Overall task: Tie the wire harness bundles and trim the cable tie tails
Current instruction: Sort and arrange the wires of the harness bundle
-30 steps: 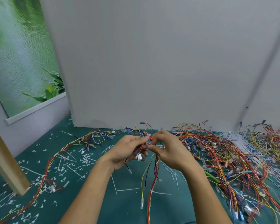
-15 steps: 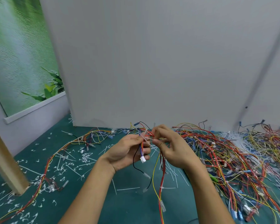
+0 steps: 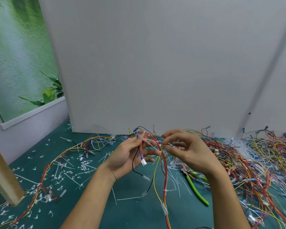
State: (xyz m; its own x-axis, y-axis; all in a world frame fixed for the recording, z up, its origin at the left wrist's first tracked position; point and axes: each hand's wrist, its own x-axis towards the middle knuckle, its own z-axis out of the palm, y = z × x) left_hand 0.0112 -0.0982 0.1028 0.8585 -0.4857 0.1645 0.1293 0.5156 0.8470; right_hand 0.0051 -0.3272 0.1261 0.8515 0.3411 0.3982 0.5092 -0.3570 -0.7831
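Observation:
I hold a wire harness (image 3: 162, 164) of red, yellow, black and blue wires above the green table. My left hand (image 3: 129, 157) grips its upper end, palm up, with a white cable tie (image 3: 147, 141) across the wires by its fingertips. A white connector (image 3: 143, 162) dangles over the left palm. My right hand (image 3: 186, 151) pinches the wires just to the right of that, its other fingers spread. The rest of the harness hangs down to the table between my forearms. Green-handled cutters (image 3: 196, 190) lie on the table under my right forearm.
A big tangle of coloured harnesses (image 3: 248, 162) covers the table's right side. Another harness (image 3: 45, 172) trails along the left. Cut white tie tails (image 3: 59, 176) litter the green surface. A grey panel (image 3: 155, 63) stands right behind, and a wooden post (image 3: 3, 176) at left.
Both hands lifted the harness slightly and drew apart. My left hand turned palm up and its fingers loosened. The right hand's fingers spread while still pinching the wires.

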